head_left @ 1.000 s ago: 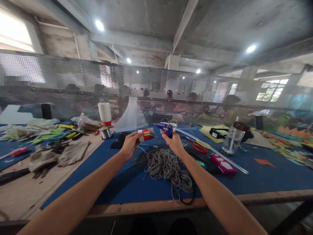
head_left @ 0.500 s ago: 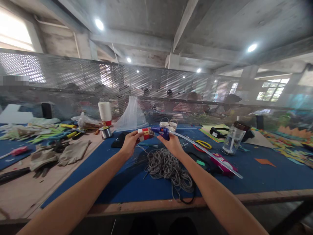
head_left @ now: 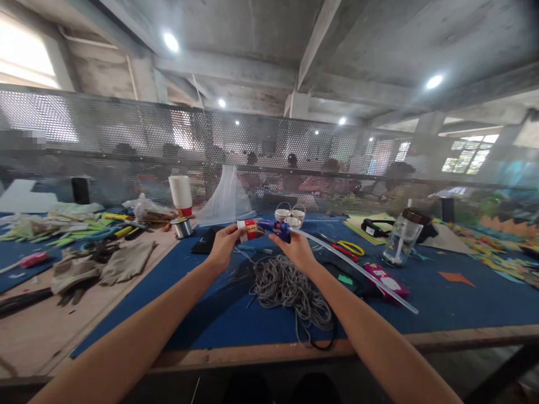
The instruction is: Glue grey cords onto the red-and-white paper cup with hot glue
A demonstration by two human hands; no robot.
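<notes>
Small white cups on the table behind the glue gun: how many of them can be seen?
3: the left cup, the right cup beside it, and the front cup between them, nearer the glue gun. Others could be hidden behind it.

There are two bare hands, one left hand and one right hand. I count one red and white paper cup, one blue plastic glue gun, one long clear glue stick and one big heap of gray string. There are three little round white cups, one tall stack of white paper cups, one shiny silver spool, one clear jar with a brown lid, one pinkish-purple box and one pointy orange scrap.
</notes>
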